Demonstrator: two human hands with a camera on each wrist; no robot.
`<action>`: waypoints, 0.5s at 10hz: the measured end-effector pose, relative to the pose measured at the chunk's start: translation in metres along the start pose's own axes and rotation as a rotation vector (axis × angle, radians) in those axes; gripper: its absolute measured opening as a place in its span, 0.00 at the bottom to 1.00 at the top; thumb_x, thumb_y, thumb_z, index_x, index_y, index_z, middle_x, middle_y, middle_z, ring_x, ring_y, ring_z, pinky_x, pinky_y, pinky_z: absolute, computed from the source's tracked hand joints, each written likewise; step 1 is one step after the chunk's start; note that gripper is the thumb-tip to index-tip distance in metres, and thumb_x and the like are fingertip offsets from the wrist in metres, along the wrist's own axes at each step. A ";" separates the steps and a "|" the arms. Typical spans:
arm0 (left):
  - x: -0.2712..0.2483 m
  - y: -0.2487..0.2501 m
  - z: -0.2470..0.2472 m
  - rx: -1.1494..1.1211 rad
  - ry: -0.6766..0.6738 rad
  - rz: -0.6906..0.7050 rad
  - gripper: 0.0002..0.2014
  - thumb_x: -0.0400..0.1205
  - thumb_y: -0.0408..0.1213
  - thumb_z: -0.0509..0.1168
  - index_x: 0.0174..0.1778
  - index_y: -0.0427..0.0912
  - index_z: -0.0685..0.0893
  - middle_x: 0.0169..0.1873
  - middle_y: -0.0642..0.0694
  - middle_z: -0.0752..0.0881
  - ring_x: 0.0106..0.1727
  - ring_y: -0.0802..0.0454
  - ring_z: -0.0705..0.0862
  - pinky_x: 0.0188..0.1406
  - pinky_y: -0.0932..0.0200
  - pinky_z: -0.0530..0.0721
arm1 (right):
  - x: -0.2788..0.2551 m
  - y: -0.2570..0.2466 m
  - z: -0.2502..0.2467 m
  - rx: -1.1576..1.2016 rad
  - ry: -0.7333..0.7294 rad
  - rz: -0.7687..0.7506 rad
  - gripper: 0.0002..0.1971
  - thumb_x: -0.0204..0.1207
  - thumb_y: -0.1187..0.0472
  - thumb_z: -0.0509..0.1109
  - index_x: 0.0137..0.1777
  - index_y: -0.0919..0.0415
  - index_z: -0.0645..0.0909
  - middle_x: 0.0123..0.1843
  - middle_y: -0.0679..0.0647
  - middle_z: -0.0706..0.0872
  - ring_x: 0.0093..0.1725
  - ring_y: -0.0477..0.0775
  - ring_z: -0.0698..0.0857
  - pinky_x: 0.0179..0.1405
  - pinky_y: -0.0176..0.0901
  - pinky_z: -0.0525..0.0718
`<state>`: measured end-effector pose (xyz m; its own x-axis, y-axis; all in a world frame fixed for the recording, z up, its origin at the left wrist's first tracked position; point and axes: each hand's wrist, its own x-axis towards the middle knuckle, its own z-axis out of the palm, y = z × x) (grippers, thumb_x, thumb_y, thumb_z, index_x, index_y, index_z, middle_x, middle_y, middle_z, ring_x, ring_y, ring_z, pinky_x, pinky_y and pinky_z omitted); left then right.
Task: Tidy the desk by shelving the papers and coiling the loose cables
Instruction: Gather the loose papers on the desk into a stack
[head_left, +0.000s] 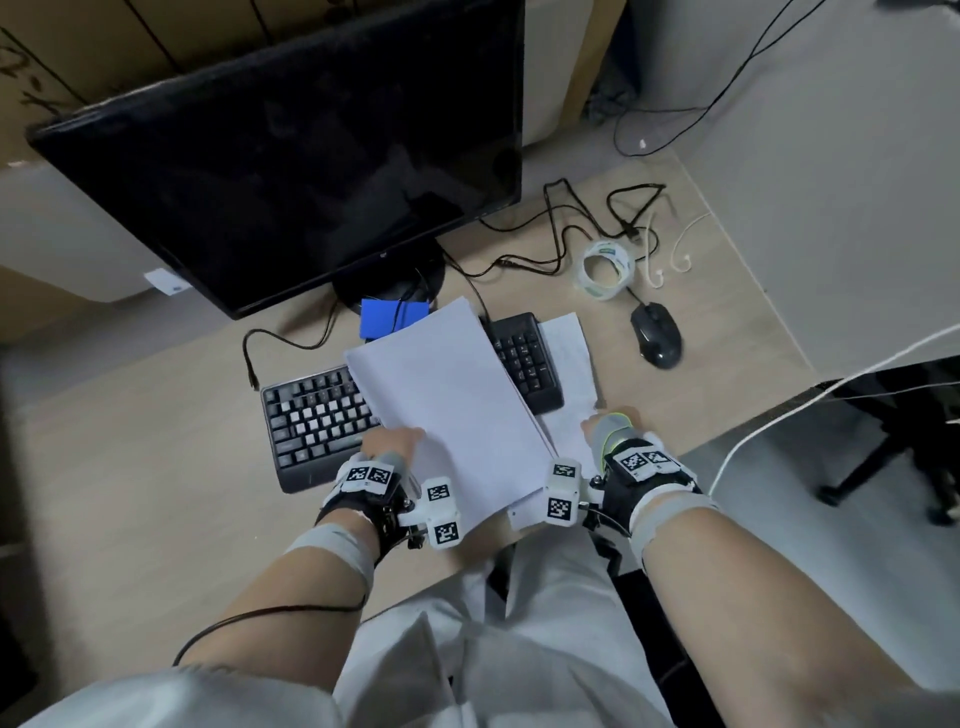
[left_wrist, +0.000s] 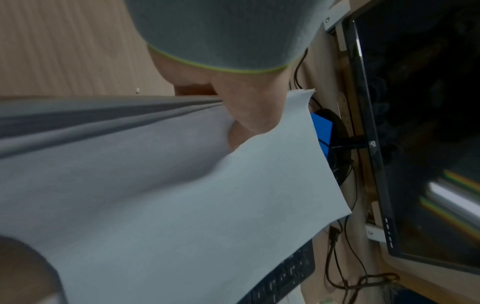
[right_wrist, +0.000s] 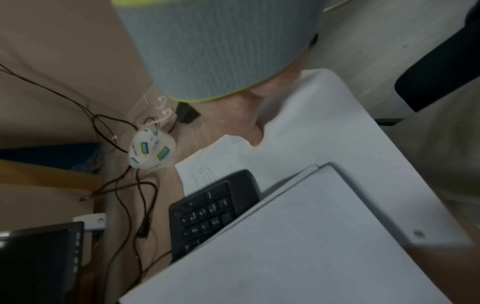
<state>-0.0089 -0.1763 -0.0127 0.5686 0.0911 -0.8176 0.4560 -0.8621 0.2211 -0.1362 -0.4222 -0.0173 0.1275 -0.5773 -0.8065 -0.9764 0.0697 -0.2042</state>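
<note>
A thick stack of white papers (head_left: 452, 395) is tilted above the keyboard (head_left: 311, 421). My left hand (head_left: 397, 440) grips the stack's left edge, thumb on top (left_wrist: 249, 117). My right hand (head_left: 597, 423) pinches a separate sheet (head_left: 569, 358) that lies over the keyboard's right end; its thumb (right_wrist: 249, 127) presses on that curled sheet (right_wrist: 324, 133). Loose black cables (head_left: 563, 234) sprawl over the desk at the back right, and a white cable (head_left: 652, 260) lies beside them. Another black cable (head_left: 270, 340) loops left of the keyboard.
A black monitor (head_left: 291, 171) stands behind the keyboard with a blue box (head_left: 387, 318) at its base. A roll of clear tape (head_left: 605, 271) and a black mouse (head_left: 655, 335) sit to the right. The desk edge (head_left: 753, 431) and a chair lie further right.
</note>
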 end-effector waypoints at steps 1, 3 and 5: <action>-0.003 0.011 -0.002 -0.015 0.027 0.009 0.24 0.84 0.41 0.66 0.75 0.37 0.76 0.71 0.35 0.81 0.72 0.37 0.79 0.65 0.51 0.79 | -0.019 -0.012 -0.032 -0.158 0.168 -0.179 0.19 0.83 0.61 0.63 0.73 0.53 0.76 0.74 0.47 0.77 0.74 0.54 0.77 0.66 0.42 0.78; -0.010 0.038 -0.010 -0.233 0.033 0.055 0.22 0.85 0.36 0.63 0.73 0.28 0.76 0.71 0.30 0.79 0.73 0.34 0.78 0.67 0.49 0.77 | -0.059 -0.052 -0.075 0.429 0.260 -0.322 0.12 0.79 0.64 0.67 0.59 0.66 0.85 0.48 0.60 0.85 0.45 0.57 0.82 0.45 0.44 0.78; 0.006 0.027 -0.019 -0.530 -0.043 0.001 0.27 0.83 0.46 0.63 0.73 0.28 0.76 0.68 0.31 0.81 0.68 0.31 0.80 0.66 0.42 0.80 | -0.087 -0.079 -0.074 0.544 0.072 -0.527 0.11 0.76 0.59 0.74 0.56 0.61 0.88 0.53 0.61 0.91 0.50 0.63 0.90 0.55 0.57 0.87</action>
<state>0.0201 -0.1897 -0.0014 0.5459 0.0601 -0.8357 0.7452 -0.4907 0.4515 -0.0834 -0.4381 0.1099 0.5233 -0.6956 -0.4923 -0.5636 0.1507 -0.8122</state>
